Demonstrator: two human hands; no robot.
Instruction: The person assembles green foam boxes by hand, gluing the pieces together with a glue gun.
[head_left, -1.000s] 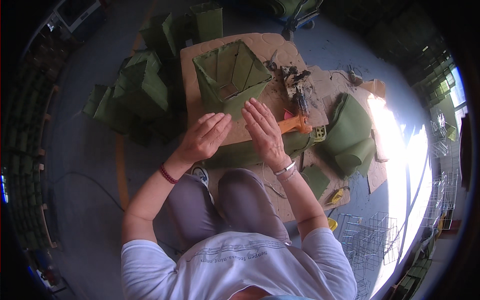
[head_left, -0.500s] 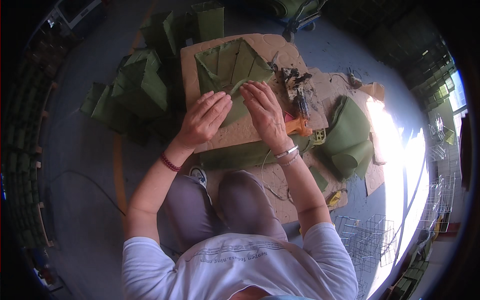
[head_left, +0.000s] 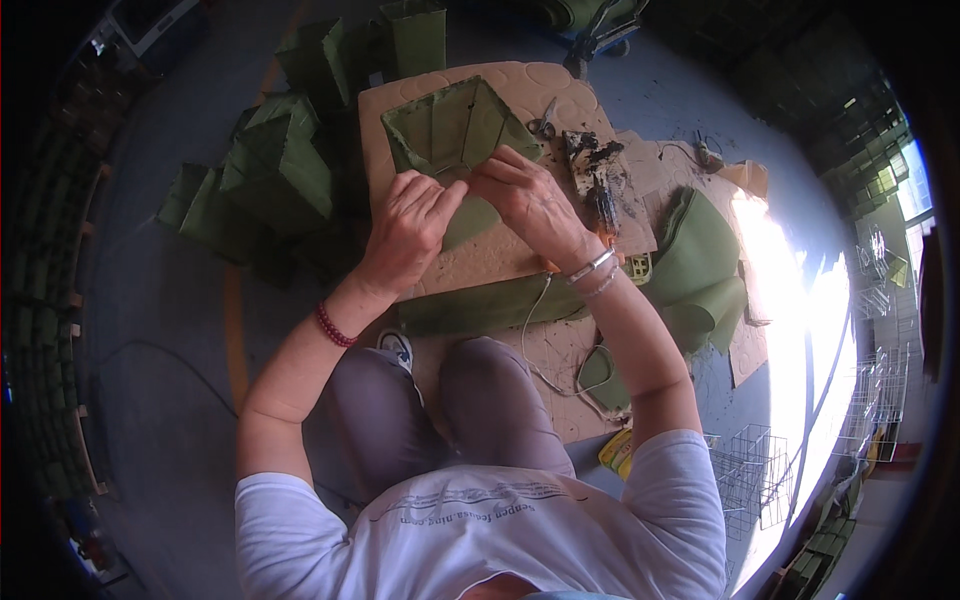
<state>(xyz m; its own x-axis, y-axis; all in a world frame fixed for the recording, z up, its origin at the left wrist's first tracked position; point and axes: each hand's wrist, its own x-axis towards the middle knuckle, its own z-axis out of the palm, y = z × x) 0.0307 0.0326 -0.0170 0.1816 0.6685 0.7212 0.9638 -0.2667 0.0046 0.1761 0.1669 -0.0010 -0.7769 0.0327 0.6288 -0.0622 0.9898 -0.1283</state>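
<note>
A green fabric box with an open top and dark seams lies tilted on a tan padded board in front of me. My left hand is closed at its near rim, thumb and fingers pinched together. Beside it my right hand pinches the same rim, its fingers curled and its wrist bent inward. The fingertips of both hands almost meet, and they cover the bit of edge between them. Scissors lie just right of the box. Behind my right wrist, an orange tool is mostly hidden.
Finished-looking green boxes stand at the left. A black-stained block sits on the board's right side. Green fabric sheets lie rolled at the right, near wire racks. A pale cord loops beside my knee.
Both hands went from flat, outstretched fingers to a pinch on the rim. My right elbow swung outward, and my right wrist now covers the orange tool. The scissors show more fully.
</note>
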